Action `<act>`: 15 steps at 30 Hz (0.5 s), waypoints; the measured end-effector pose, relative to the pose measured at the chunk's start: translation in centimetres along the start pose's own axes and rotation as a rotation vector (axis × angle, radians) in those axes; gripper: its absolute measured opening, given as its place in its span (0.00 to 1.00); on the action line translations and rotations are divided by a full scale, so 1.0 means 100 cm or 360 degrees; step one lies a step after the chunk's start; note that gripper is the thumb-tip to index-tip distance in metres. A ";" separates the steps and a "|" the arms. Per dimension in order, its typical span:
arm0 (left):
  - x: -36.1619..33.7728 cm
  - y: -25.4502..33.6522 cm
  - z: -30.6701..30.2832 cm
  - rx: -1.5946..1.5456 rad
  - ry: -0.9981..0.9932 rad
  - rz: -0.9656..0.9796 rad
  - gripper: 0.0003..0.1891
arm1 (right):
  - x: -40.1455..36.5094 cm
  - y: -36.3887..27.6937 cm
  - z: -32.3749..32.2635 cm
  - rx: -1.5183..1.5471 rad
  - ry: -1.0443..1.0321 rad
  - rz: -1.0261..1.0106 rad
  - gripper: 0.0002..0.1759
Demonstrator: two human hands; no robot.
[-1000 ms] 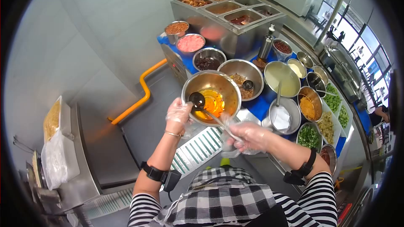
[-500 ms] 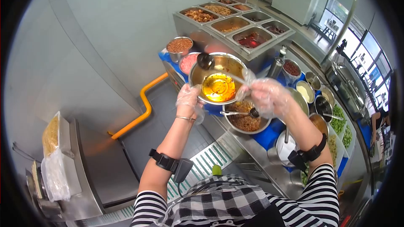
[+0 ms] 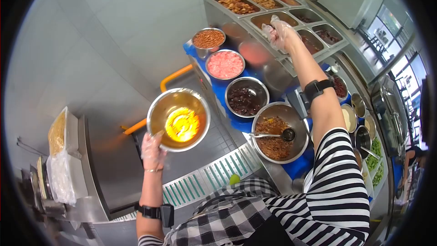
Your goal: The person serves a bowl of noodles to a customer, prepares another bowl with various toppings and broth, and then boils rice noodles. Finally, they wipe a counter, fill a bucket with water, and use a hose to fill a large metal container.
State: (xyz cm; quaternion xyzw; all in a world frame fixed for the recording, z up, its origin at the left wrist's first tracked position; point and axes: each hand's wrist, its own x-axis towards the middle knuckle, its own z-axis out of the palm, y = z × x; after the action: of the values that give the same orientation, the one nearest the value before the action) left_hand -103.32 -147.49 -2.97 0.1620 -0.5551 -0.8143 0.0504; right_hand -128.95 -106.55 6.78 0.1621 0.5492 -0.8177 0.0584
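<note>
A person in a striped top and checked apron stands at a food-prep station. Their gloved left hand (image 3: 152,150) grasps the near rim of a round stainless-steel bowl (image 3: 178,119) holding a pool of orange-red oily liquid. The bowl is carried mouth-up in the air over the grey floor, clear of the blue-covered tabletop (image 3: 217,85) and to its left.

The right hand (image 3: 281,32), in a clear plastic glove, reaches far forward over the rectangular steel pans of a steam table (image 3: 212,8). Its fingers are bunched above a pan of brownish filling (image 3: 268,19); whether they pinch anything cannot be told.

The bowl lies well apart from that right hand, down and to the left of it, with only the left hand on it. Being round, it has no long axis to speak of.

Between the two hands, on the tabletop, sit a steel bowl of pink food (image 3: 225,64), a steel bowl of dark reddish-brown pieces (image 3: 246,99) and a large steel bowl of brown mince (image 3: 274,143). A black ladle (image 3: 288,134) rests in the mince. A steel pot of brown beans (image 3: 208,39) stands just beyond the pink bowl.
</note>
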 end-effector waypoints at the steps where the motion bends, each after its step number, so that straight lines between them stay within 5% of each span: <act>1: -0.007 0.003 -0.017 -0.0010 0.0070 0.0014 0.07 | 0.008 0.003 0.003 -0.0006 -0.0021 0.0021 0.10; 3: -0.022 0.005 -0.061 -0.0058 0.0221 0.0090 0.07 | 0.021 0.006 0.011 0.0183 0.0130 -0.0064 0.12; 8: -0.070 0.024 -0.135 -0.0137 0.0610 0.0187 0.09 | -0.008 0.020 0.039 0.0146 -0.0222 -0.0068 0.13; 9: -0.085 0.033 -0.144 -0.0201 0.0682 0.0245 0.09 | -0.021 0.023 0.037 0.0094 -0.0589 0.0004 0.15; 10: -0.093 0.025 -0.181 -0.0184 0.0660 0.0268 0.09 | -0.052 0.029 0.065 -0.0109 -0.0294 -0.0072 0.17; 11: -0.102 0.019 -0.209 -0.0131 0.0806 0.0335 0.08 | -0.061 0.040 0.068 -0.0349 -0.0622 -0.0210 0.20; 15: -0.135 0.018 -0.282 -0.0231 0.1285 0.0453 0.09 | -0.151 0.098 0.110 -0.0610 -0.0550 -0.0311 0.18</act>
State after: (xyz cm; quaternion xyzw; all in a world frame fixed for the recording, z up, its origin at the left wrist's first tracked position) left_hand -81.71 -169.66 -7.84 0.3852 -0.4490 -0.7075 0.3866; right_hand -114.28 -121.72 6.88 -0.0476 0.6888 -0.7162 0.1019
